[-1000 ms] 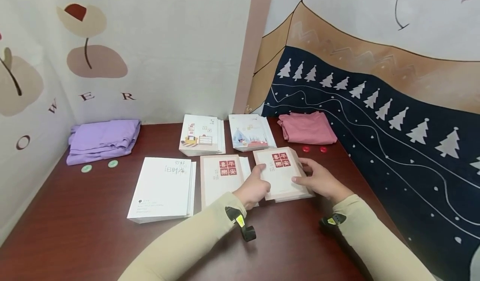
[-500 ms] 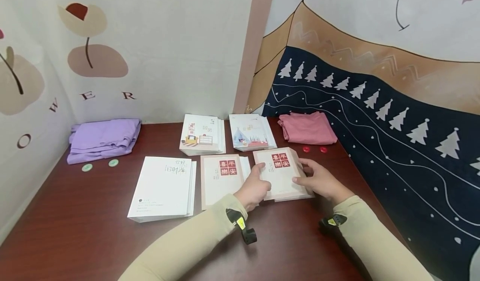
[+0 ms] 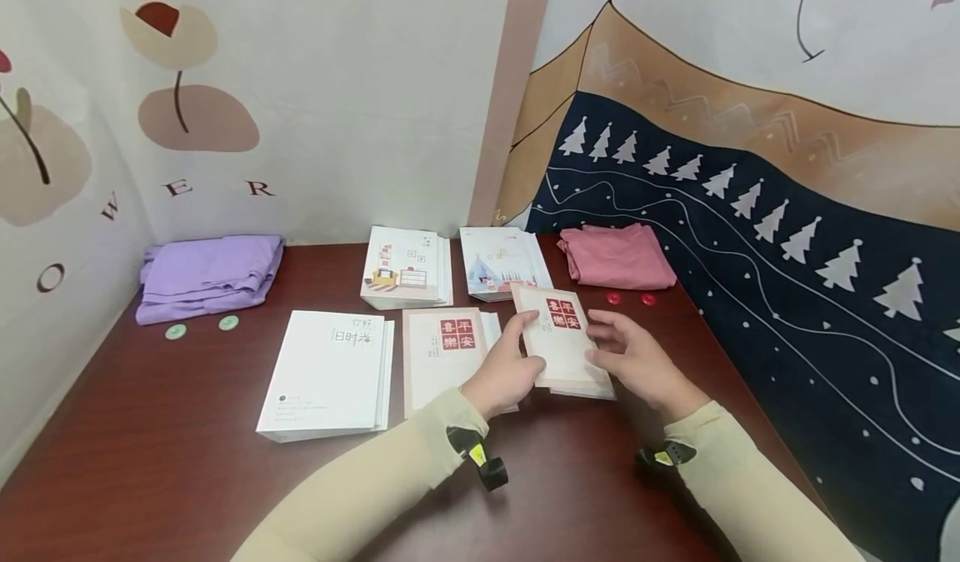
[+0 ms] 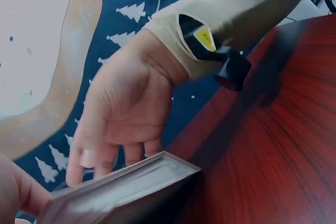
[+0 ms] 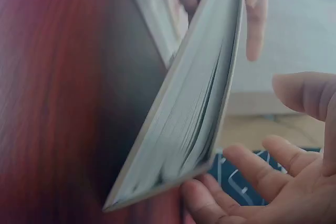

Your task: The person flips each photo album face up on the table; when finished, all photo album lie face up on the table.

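1. While four books already lie flat on the worktop (image 3: 187, 462), a fifth is only half raised.
2. That book (image 3: 561, 341) tilts up at centre right.
3. Left hand (image 3: 504, 372) grips its left edge; right hand (image 3: 637, 360) has relaxed, spread fingers (image 5: 252, 169) beside it.

Bare dark-red wooden tabletop (image 3: 600, 479) is left open along the near edge. Passage leftward is blocked by a flat beige book with red seal characters (image 3: 442, 358) and a thick white book (image 3: 326, 374). Rearward access is obstructed by two illustrated white book stacks (image 3: 408, 268) and a folded pink cloth (image 3: 615, 255).
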Motion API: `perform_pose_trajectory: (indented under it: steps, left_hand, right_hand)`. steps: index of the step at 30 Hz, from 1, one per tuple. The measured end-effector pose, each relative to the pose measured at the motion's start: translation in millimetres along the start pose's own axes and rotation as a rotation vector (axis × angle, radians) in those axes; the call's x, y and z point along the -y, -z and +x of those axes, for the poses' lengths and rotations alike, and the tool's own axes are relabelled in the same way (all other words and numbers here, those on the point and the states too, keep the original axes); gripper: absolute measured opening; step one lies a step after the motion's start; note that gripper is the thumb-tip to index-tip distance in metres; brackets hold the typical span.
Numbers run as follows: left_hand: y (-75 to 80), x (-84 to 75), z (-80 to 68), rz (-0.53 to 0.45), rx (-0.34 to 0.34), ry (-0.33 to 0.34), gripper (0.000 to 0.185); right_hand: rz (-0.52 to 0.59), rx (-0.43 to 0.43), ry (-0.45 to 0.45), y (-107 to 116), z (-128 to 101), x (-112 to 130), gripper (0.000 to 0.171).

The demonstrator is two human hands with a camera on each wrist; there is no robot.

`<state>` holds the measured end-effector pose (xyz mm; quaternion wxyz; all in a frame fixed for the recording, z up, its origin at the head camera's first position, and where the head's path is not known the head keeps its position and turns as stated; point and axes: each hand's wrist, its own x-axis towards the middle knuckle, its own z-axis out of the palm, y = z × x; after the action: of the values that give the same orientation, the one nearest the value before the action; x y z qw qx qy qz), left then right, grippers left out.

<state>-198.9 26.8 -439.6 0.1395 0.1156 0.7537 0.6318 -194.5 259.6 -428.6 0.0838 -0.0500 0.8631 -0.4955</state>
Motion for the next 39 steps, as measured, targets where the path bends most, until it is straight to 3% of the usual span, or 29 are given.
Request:
perform_pose_trajectory:
  steps: [4, 10, 14, 19, 24, 27, 30, 39]
  left_hand:
    - [3.2, -6.3, -4.3, -0.046, 0.052, -0.078, 0.085]
    - [5.4, -8.0, -6.0, -0.205, 0.128, -0.208, 0.077]
    - [4.4, -3.9, -3.4, -0.228, 0.211, -0.244, 0.073]
    - [0.3, 3.5, -0.6, -0.131, 0.291, -0.148, 0.072]
    - [-2.9, 9.2, -0.3, 0.036, 0.242, -0.014, 0.077]
    - [-0.8, 11.4, 0.6, 0.077, 0.199, 0.047, 0.080]
    - [1.5, 13.4, 2.0, 0.058, 0.170, 0.092, 0.081]
    - [3.9, 19.4, 5.5, 0.025, 0.129, 0.108, 0.080]
  right_hand:
    - [0.068, 0.043, 0.074, -3.6, -6.1, 10.0, 0.068]
    - [0.225, 0.112, 0.166, -6.9, -17.2, 19.7, 0.086]
    - [0.180, 0.049, 0.233, -10.9, -20.6, 24.9, 0.101]
    - [0.029, -0.158, 0.229, -13.9, -22.0, 29.5, 0.104]
    - [-0.022, -0.319, 0.105, -7.8, -20.2, 23.4, 0.093]
    - [0.053, -0.304, 0.012, -2.3, -16.9, 13.3, 0.092]
    - [0.091, -0.264, -0.073, 3.9, -13.6, 2.7, 0.093]
    - [-0.027, -0.129, -0.193, 16.0, 0.9, -21.8, 0.089]
